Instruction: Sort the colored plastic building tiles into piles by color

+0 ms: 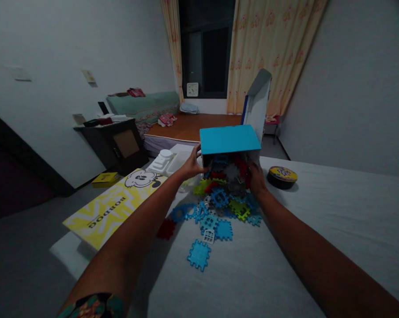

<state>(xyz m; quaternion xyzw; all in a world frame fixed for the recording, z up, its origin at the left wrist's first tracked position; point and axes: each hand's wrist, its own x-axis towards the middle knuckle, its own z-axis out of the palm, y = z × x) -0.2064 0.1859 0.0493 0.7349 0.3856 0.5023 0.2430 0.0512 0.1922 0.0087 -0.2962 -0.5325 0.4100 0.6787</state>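
A blue cardboard box (229,139) is tipped with its opening toward me, its lid flap (257,104) standing up behind. My left hand (192,165) grips the box's left side. My right hand (256,179) holds its right side near the opening. Several interlocking plastic puzzle tiles (219,203) in blue, red, green and yellow lie spilled from the box onto the white surface (335,212). One blue tile (198,255) lies nearest to me, and a red tile (166,229) sits by my left forearm.
A yellow board with a cartoon mouse (115,205) lies at the left. A round dark tin (282,176) sits right of the box. White containers (168,161) stand behind my left hand. Beyond are a dark cabinet (116,143), a low bed platform, a window and curtains.
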